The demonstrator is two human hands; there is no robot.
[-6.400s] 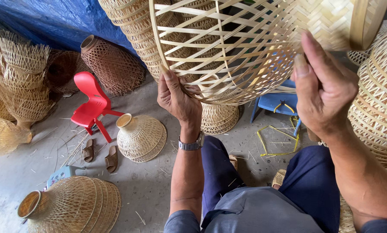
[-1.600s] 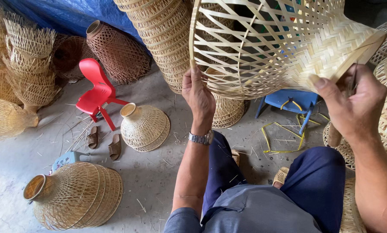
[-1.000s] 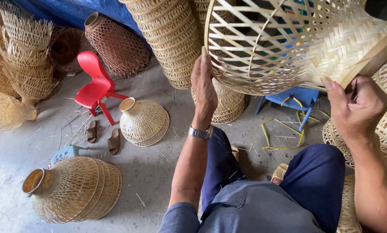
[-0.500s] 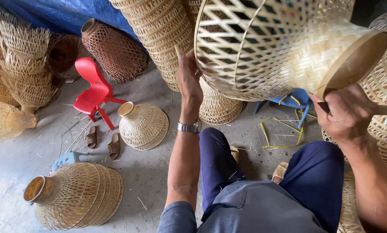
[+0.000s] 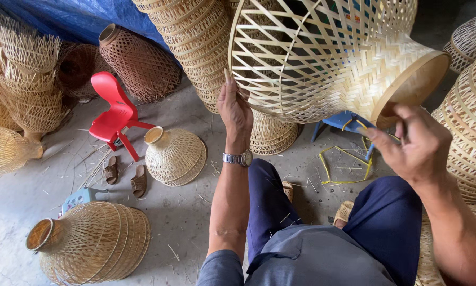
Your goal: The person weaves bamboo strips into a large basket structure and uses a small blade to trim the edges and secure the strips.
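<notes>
I hold up a pale woven bamboo lampshade (image 5: 333, 63) in front of me, its wide open-weave mouth to the left and its narrow tight-woven neck to the right. My left hand (image 5: 235, 108), with a wristwatch, grips the rim of the wide mouth from below. My right hand (image 5: 415, 143) is at the round neck opening, fingers curled on its lower edge. I sit with my knees in dark blue trousers below.
On the concrete floor stand a small bamboo shade (image 5: 174, 156), a stack of shades (image 5: 89, 241), a red plastic chair (image 5: 113, 114), brown sandals (image 5: 124, 177), a blue stool (image 5: 344, 122) and yellow strips (image 5: 344, 164). Tall stacks of shades (image 5: 193, 37) and a blue tarp (image 5: 63, 16) lie behind.
I have turned the shade so its neck swings to the right and toward me. My right hand moved from its side to the neck rim; my left hand kept the wide rim.
</notes>
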